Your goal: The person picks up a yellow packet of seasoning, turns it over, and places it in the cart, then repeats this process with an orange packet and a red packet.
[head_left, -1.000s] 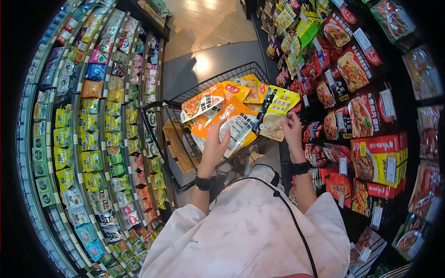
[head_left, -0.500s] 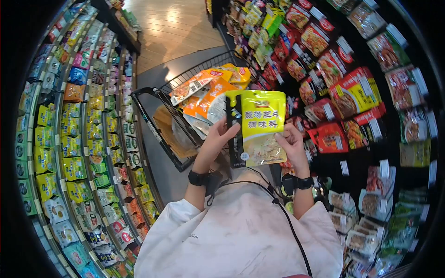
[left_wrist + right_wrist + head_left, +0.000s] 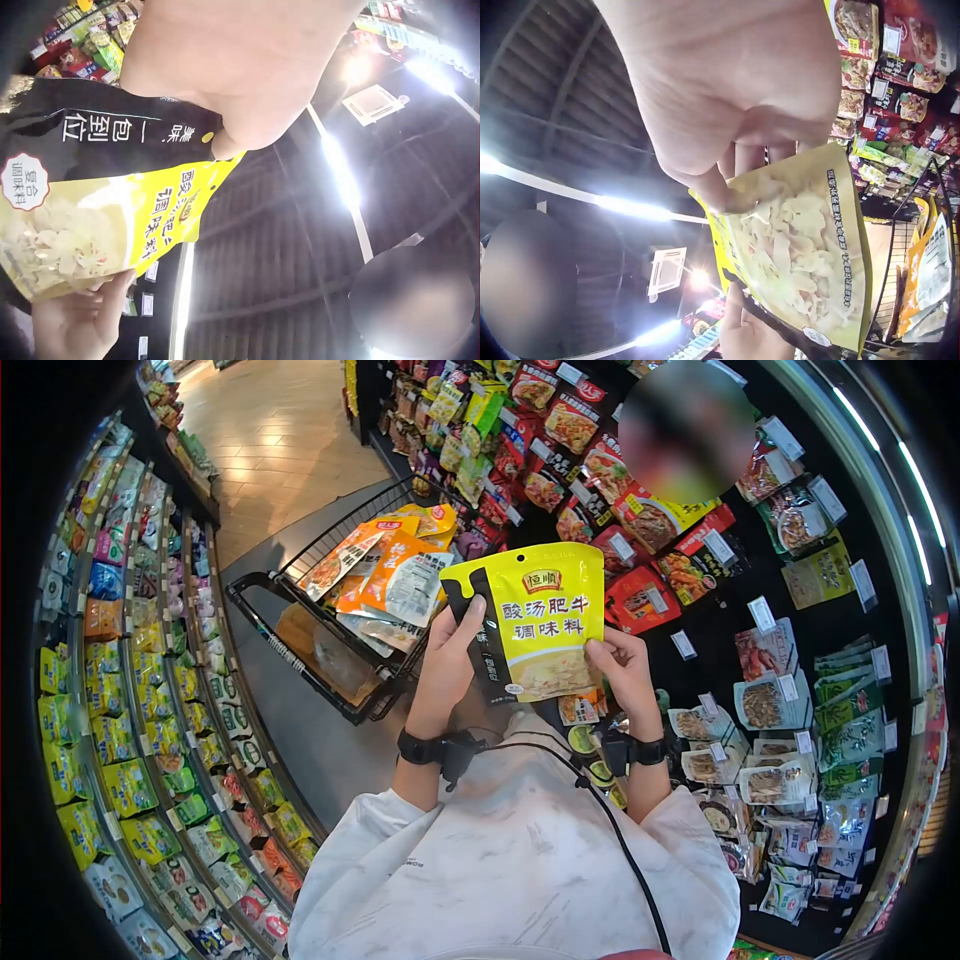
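Note:
Both hands hold up a yellow and black seasoning packet (image 3: pixel 545 615) in front of the chest, its printed front toward the head camera. My left hand (image 3: pixel 448 660) grips the black left edge, thumb on the front, the other fingers hidden behind. At the lower right edge my right hand (image 3: pixel 625 675) pinches the packet between thumb and curled fingers. The right wrist view shows the packet's food picture (image 3: pixel 802 255) close under that hand. Beyond the left hand stands a black wire shopping cart (image 3: pixel 300 650) with several orange and yellow packets (image 3: pixel 395 575) piled in it.
A brown carton (image 3: pixel 335 645) sits in the cart's near part. Shelves of small bagged goods (image 3: pixel 130 790) line the left side. On the right, a black rack (image 3: pixel 720 690) carries hanging food packets with price tags. A wooden floor (image 3: pixel 270 430) shows beyond the cart.
The yellow packet has come up from beside the cart's pile to in front of the chest, held by both hands. The view has turned right, so the cart appears farther left.

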A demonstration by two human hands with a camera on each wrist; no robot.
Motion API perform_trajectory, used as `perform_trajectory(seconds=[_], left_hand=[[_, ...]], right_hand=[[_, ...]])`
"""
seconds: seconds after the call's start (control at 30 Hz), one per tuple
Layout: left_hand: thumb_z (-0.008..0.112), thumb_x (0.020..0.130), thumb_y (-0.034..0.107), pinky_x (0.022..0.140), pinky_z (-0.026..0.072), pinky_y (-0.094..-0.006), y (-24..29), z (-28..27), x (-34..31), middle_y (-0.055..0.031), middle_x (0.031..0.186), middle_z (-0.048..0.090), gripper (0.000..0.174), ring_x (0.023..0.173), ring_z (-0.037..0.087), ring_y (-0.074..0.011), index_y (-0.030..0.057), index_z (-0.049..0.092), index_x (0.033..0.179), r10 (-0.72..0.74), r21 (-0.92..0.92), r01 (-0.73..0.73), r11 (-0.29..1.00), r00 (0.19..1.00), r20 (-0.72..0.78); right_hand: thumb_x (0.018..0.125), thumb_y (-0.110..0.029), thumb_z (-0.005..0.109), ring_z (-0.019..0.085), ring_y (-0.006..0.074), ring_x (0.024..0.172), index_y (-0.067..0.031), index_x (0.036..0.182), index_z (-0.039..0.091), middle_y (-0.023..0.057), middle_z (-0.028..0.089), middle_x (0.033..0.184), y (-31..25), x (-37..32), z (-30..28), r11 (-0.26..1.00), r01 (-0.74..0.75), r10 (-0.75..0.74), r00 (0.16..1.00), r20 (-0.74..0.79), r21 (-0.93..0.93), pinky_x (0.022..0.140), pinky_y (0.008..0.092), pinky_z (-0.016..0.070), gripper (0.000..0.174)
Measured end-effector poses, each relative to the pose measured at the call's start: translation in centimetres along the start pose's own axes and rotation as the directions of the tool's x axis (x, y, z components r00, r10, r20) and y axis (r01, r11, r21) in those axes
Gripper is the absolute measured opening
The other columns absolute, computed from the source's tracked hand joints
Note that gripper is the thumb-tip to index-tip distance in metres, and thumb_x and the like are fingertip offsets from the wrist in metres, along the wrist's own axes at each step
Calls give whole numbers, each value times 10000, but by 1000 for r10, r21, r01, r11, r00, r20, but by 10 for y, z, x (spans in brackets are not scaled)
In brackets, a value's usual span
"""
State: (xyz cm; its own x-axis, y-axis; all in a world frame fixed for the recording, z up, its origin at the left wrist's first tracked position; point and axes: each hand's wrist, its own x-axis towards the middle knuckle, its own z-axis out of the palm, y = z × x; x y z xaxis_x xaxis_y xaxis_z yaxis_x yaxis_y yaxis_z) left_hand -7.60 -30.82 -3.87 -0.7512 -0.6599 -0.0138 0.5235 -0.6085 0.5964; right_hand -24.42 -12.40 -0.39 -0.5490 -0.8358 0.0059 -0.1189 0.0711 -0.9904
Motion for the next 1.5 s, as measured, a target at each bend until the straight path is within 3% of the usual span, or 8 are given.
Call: perform_trajectory(seconds=[0.3,0.63,0.8,0.9,1.03,1.2,1.37,1.5], left_hand=[[535,1033,126,956,488,-281,-35,14,22,-82,1230,652,291,1114,624,-136,1,584,1291,-92,-176,87,980,996,-20],[554,1024,96,960,474,-275,-113,131,51,-66,1250,652,296,1154,603,-138,7,610,1301,-307,17,308,951,951,-38],[517,1052,170,972,457,-279,-186,207,71,-58,1268,642,317,1146,595,-125,2,579,1313,-395,261,329,907,881,261],[493,1047,115,1032,427,-309,-216,306,78,-113,1327,602,371,1196,572,-168,-22,487,1391,-222,495,-86,865,818,530],[477,1020,79,1165,339,-396,-238,371,92,-200,1445,498,519,1372,464,-275,-20,319,1505,-88,409,-338,848,670,737],[548,951,-24,1210,239,-394,-257,436,103,-207,1552,352,677,1465,327,-278,3,229,1547,50,222,-417,882,550,834],[543,912,-67,1218,217,-404,-259,447,108,-209,1559,340,687,1479,299,-277,-10,255,1533,212,136,-580,803,492,845],[544,912,-70,1217,228,-402,-248,457,114,-183,1561,345,644,1472,312,-277,-32,296,1505,244,90,-564,821,489,837]], right_hand=[[1015,-196,598,605,22,820,56,1149,668,18,712,928,-11,-5,-29,985,-101,113,990,-81,140,725,195,468,294],[998,-155,625,588,103,1031,10,1288,548,43,650,1149,12,-37,-135,983,146,-115,962,-247,109,906,280,477,343],[1006,-117,596,550,129,1131,25,1398,449,81,605,1257,9,-88,-214,983,183,-163,851,-499,-9,990,303,444,443],[1000,-49,545,442,216,1352,21,1538,286,184,454,1494,-21,-123,-262,897,272,-441,562,-700,-347,1118,336,334,601],[991,-6,511,429,220,1376,12,1544,294,201,412,1537,-31,-167,-314,933,134,-335,663,-669,-334,1118,333,333,594],[988,11,499,551,150,1197,-5,1539,317,189,471,1502,-42,-162,-330,869,126,-460,559,-690,-478,959,279,448,581],[985,16,500,337,217,1446,15,1536,310,170,340,1590,-58,-144,-338,913,153,-393,578,-715,-378,1160,342,279,583],[986,12,509,358,213,1433,16,1531,319,162,354,1583,-69,-118,-350,829,224,-545,527,-652,-512,1155,343,295,577]])
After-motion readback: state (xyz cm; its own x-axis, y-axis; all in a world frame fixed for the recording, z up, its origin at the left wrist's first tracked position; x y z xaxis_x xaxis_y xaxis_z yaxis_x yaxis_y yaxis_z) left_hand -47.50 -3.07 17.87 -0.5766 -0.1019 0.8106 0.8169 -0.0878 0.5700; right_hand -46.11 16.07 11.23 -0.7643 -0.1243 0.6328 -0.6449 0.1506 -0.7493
